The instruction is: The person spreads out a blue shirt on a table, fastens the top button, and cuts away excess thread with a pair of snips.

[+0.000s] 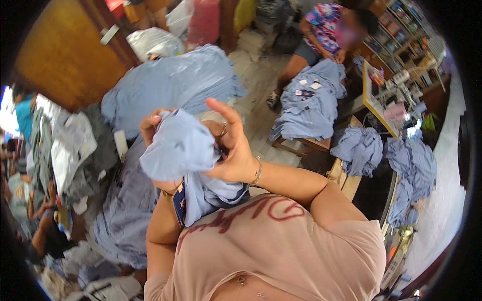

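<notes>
In front of my chest I hold up a light blue garment (178,148), bunched at the top, with its lower folds hanging against my shirt. My left hand (149,126) grips it from the left side; most of that hand is hidden behind the cloth. On the right side, my right hand (235,153) curves round the garment's edge, one finger raised away from it. Something small and dark shows by the right fingers, too unclear to name. A dark blue hang tag (179,203) dangles from the garment beside my left forearm.
A large heap of blue clothing (170,83) lies ahead, more along the left. At the far right a seated person (326,30) handles blue garments (314,100) on a low table. Sewing machines (404,90) and blue cloth piles (357,149) stand right. Other people sit far left.
</notes>
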{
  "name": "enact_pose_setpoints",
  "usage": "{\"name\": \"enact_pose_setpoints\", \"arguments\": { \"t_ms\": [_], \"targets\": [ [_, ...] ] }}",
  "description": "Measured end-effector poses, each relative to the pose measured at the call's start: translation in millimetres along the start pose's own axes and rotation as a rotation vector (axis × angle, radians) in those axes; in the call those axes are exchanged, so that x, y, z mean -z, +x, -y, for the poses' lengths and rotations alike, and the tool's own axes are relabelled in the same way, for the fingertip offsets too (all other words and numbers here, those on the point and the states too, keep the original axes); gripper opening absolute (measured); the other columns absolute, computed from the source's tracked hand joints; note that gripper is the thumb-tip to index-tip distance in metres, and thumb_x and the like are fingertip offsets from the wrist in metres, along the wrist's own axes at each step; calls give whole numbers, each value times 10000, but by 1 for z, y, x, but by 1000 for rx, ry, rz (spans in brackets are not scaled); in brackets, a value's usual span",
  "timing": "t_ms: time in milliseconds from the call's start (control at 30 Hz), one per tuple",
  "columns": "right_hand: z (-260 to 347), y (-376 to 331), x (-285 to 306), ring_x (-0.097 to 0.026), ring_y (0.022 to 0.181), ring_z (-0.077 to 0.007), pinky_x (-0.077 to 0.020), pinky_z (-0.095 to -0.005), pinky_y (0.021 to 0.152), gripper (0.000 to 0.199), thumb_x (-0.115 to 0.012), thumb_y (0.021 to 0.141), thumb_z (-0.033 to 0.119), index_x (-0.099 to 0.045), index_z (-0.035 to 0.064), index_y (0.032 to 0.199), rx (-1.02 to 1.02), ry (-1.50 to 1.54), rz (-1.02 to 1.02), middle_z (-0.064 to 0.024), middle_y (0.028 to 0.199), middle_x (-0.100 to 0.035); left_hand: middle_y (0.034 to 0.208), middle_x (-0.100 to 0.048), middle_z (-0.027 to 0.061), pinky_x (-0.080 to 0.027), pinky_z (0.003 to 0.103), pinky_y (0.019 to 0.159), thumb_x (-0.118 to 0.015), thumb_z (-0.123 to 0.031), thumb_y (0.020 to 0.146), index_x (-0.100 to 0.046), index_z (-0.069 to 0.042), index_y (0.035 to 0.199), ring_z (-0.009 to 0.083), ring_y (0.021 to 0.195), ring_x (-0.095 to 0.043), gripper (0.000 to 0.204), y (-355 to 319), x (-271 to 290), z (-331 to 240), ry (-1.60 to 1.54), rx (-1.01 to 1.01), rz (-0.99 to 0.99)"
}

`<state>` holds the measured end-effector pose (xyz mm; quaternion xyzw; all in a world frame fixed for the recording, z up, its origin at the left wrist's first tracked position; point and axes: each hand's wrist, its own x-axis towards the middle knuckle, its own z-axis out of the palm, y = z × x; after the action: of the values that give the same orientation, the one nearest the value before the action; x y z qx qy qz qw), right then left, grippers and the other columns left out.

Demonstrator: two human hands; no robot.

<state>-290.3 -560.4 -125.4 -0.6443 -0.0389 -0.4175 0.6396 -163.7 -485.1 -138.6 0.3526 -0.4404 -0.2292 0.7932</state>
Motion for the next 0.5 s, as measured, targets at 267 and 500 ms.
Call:
{"name": "enact_pose_setpoints", "arguments": {
  "t_ms": [267,500],
  "targets": [
    [56,5,138,-515,962,-170,-409,-290,839,811,-623,601,-75,-226,102,1286,-116,54,-629,-103,1058,-511,1259,-384,221,-200,433,1022,-815,-227,586,-186,24,1327,293,1197,-357,1004,-21,-84,166,717,-295,470],
    [95,-81,271,-425,765,-55,-351,-183,647,879,-767,639,187,-242,114,1340,-241,-226,-626,-127,1285,-387,1052,-539,142,-421,337,799,-699,-30,596,-422,-15,1156,226,941,-534,624,45,-179,222,339,64,721]
  ]
}}
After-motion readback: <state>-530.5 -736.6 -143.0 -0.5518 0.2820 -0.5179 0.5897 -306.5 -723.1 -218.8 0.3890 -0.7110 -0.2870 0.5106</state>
